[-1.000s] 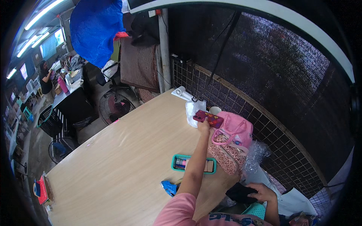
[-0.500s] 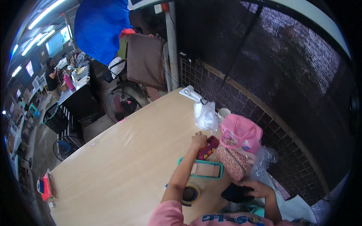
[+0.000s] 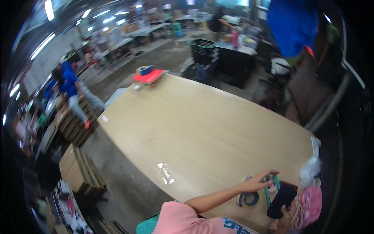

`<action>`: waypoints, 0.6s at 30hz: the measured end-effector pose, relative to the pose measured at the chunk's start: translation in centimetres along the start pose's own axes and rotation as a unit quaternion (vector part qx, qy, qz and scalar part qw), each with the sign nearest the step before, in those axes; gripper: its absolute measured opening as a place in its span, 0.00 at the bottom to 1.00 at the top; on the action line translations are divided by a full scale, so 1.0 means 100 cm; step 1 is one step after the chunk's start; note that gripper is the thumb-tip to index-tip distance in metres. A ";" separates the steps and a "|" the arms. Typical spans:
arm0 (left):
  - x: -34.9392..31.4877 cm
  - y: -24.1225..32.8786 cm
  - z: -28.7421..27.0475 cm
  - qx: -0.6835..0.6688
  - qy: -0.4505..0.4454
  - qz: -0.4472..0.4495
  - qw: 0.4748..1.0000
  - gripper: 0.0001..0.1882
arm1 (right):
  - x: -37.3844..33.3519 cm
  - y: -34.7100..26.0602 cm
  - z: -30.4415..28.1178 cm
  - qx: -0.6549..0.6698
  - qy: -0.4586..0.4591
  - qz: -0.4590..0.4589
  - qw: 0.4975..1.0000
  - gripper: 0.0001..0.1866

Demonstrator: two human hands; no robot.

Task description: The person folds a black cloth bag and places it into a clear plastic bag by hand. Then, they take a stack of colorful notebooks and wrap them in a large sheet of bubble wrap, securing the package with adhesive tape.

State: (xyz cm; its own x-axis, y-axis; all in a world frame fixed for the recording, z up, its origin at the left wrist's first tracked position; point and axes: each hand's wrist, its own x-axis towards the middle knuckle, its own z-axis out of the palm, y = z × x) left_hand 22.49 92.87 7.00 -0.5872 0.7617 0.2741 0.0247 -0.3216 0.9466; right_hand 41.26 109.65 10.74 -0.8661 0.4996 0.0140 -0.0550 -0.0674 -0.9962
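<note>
One hand (image 3: 262, 180) loose, right (image 3: 287, 217) gripping black item (image 3: 281, 200)

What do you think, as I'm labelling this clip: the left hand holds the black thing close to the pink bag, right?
Wrong hand: the head view shows the right hand holding the black thing, close to the pink bag; the left hand is by the green basket.

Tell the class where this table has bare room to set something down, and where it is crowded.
Bare: the middle of the pale wooden table, between the flat red box and the shiny clear plastic. Crowded: the near right corner, with the left hand, green rectangular basket, black object in the right hand, and pink fabric bag.
</note>
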 end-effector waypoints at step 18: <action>-0.280 0.171 -0.190 0.459 0.319 -0.108 0.822 0.20 | -0.051 0.041 0.398 -0.070 -0.468 -0.011 0.881 0.21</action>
State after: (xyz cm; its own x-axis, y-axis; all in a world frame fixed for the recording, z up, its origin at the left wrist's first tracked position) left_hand 23.96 55.34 12.24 -0.9556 0.2008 0.2158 0.2929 0.5656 0.7709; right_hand 25.71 72.46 10.01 -0.8993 -0.4360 0.0325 -0.0717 0.0738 -0.9947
